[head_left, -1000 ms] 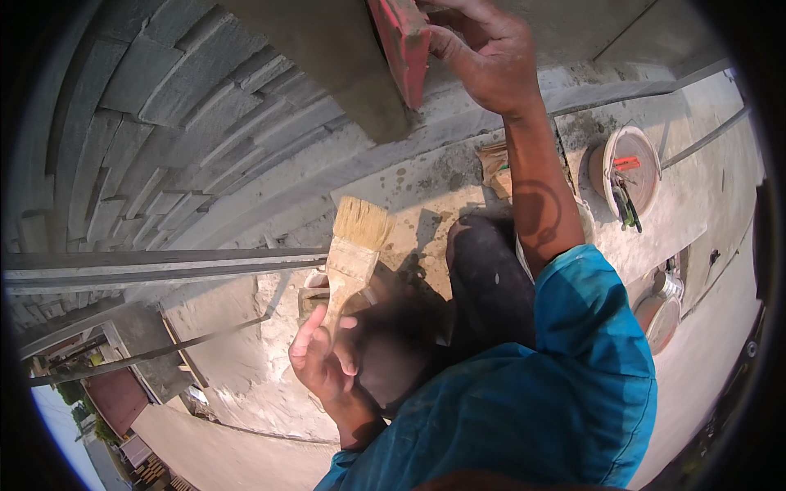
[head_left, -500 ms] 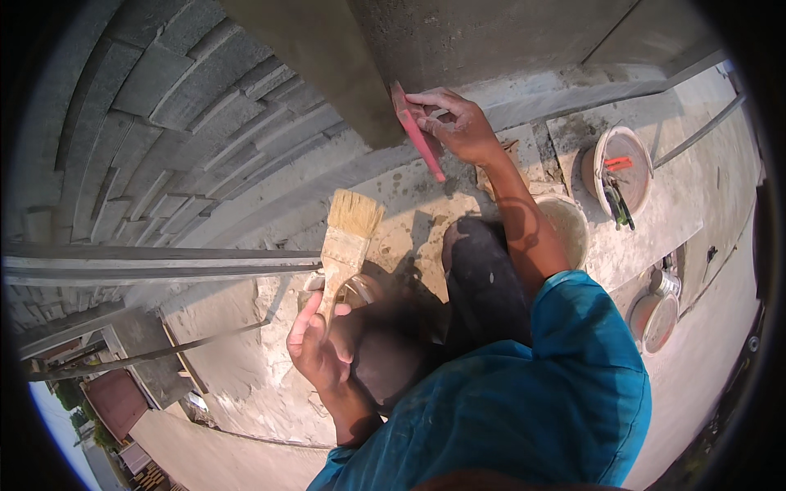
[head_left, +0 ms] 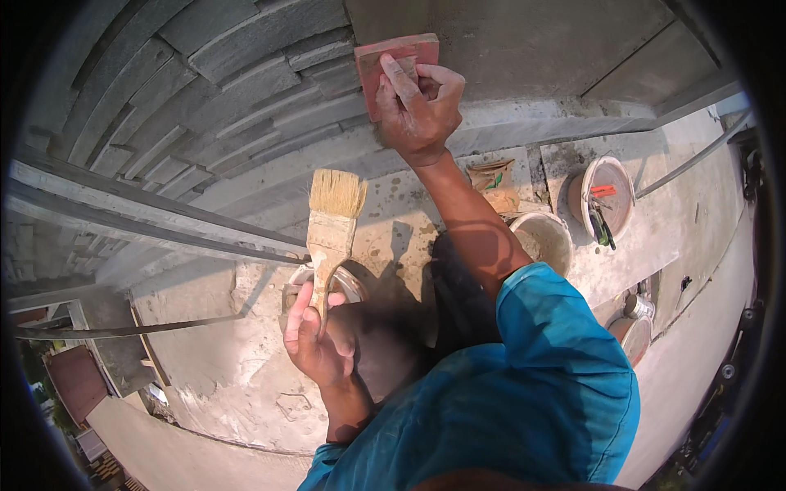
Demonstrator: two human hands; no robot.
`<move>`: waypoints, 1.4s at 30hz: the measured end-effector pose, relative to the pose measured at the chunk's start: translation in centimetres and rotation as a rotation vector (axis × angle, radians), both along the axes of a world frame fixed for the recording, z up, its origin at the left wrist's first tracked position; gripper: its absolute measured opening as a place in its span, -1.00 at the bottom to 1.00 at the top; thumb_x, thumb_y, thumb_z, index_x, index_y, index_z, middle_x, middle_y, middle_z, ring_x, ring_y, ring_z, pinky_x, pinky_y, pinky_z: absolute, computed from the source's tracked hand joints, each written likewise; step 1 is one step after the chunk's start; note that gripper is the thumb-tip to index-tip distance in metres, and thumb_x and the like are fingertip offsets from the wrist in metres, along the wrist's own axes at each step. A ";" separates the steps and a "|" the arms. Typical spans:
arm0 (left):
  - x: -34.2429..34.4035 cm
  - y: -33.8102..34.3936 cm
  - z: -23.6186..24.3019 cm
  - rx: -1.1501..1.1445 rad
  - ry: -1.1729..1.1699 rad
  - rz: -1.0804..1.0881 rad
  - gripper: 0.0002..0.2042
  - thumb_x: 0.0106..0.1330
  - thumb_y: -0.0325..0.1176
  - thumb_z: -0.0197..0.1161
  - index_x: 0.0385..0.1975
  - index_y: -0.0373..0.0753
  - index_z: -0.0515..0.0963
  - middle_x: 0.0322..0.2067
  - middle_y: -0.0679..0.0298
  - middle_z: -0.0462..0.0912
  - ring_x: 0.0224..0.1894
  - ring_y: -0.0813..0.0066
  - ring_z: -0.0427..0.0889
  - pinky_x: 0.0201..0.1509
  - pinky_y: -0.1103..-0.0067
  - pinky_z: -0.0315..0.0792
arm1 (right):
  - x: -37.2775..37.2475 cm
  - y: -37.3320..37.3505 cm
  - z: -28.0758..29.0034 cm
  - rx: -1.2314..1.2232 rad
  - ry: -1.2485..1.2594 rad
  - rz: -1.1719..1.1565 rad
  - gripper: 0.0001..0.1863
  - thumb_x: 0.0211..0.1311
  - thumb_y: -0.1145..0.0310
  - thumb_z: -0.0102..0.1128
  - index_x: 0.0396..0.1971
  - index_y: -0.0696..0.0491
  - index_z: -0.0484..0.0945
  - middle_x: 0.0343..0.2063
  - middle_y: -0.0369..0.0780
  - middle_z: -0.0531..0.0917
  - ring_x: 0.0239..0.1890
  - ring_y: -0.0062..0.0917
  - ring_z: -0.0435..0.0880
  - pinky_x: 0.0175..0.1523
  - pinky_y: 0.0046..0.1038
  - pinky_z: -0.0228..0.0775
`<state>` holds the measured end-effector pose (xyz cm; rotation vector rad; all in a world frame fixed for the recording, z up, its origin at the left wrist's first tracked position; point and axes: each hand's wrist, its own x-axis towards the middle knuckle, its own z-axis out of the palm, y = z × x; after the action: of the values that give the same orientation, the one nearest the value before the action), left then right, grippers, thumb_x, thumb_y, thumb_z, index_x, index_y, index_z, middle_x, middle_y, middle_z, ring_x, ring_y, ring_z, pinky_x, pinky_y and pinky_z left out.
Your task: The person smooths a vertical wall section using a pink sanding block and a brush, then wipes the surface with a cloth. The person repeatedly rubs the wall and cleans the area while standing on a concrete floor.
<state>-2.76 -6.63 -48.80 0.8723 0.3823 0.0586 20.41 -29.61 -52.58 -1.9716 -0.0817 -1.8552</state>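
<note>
My left hand (head_left: 319, 348) is closed around the wooden handle of a wide paintbrush (head_left: 332, 233), its pale bristles pointing up and away from me. My right hand (head_left: 422, 119), dusty with grey, grips a red plastering float (head_left: 372, 74) by its back. The float lies flat against the smooth grey plastered wall (head_left: 524, 49), at the edge where stacked stone cladding (head_left: 246, 49) begins. My fingers hide its handle, and its working face is turned to the wall.
At right, a bucket (head_left: 585, 200) holds an orange-handled tool; another bucket (head_left: 544, 237) stands nearer me. A third container (head_left: 352, 282) sits behind the brush. Long metal bars (head_left: 155, 200) cross at left. A torn brown paper piece (head_left: 495, 176) lies by the wall.
My right hand has carried the float up and left, turning it from edge-on to flat against the wall. The brush stays in my left hand, now more upright. The view has shifted.
</note>
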 end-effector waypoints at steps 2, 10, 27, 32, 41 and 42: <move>-0.1 0.5 -0.3 0.015 -0.062 -0.011 -0.52 0.54 -0.38 -0.06 0.26 -0.69 0.13 -0.16 -0.35 0.60 -0.83 0.56 0.39 -0.87 0.69 0.35 | 2.2 -0.7 6.8 -0.068 -0.047 0.104 -0.55 -0.18 0.43 0.57 -0.17 -0.25 0.79 -0.21 -0.27 0.45 -0.40 -0.58 0.56 -0.47 -0.56 0.45; -0.6 1.7 -0.5 -0.080 -0.089 -0.089 -0.53 0.45 -0.32 0.13 0.19 -0.61 0.35 -0.21 -0.33 0.64 -0.81 0.50 0.44 -0.80 0.67 0.36 | 2.1 -0.4 3.9 -0.079 -0.239 -0.051 -0.73 -0.13 0.40 0.58 -0.36 -0.26 0.79 -0.31 -0.30 0.47 -0.42 -0.58 0.56 -0.54 -0.53 0.34; 0.9 1.2 -1.1 -0.023 -0.097 -0.098 -0.57 0.51 -0.38 0.00 0.22 -0.62 0.28 -0.21 -0.27 0.66 -0.81 0.53 0.42 -0.80 0.69 0.36 | 0.8 0.2 -0.3 -0.078 0.047 -0.059 -0.68 0.05 0.37 0.42 -0.18 -0.32 0.70 -0.22 -0.27 0.46 -0.28 -0.44 0.61 -0.29 -0.44 0.60; 0.7 0.8 -0.5 -0.058 -0.084 -0.091 -0.56 0.51 -0.39 0.00 0.22 -0.63 0.27 -0.20 -0.26 0.67 -0.81 0.53 0.42 -0.80 0.69 0.35 | 2.1 0.9 22.3 -0.114 -0.276 0.009 -0.71 0.05 0.37 0.41 -0.20 -0.30 0.68 -0.24 -0.25 0.46 -0.32 -0.44 0.61 -0.36 -0.44 0.56; -0.9 2.0 0.0 -0.056 -0.048 0.021 -0.52 0.50 -0.40 -0.01 0.27 -0.64 0.16 -0.21 -0.28 0.65 -0.81 0.54 0.41 -0.85 0.68 0.32 | 1.6 2.9 10.5 -0.012 -0.074 -0.006 -0.70 0.03 0.37 0.41 -0.21 -0.30 0.65 -0.23 -0.21 0.43 -0.33 -0.43 0.59 -0.46 -0.43 0.50; -0.8 1.7 -0.1 -0.050 -0.045 -0.005 -0.53 0.50 -0.39 0.01 0.26 -0.63 0.20 -0.22 -0.27 0.66 -0.81 0.53 0.42 -0.83 0.68 0.33 | 0.7 2.1 5.1 -0.019 0.024 -0.046 -0.70 0.03 0.37 0.41 -0.21 -0.30 0.64 -0.23 -0.21 0.43 -0.34 -0.43 0.59 -0.47 -0.42 0.49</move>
<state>-3.55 -4.93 -48.89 0.8213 0.3378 0.0638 21.09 -27.55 -47.44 -2.0241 -0.0477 -1.8662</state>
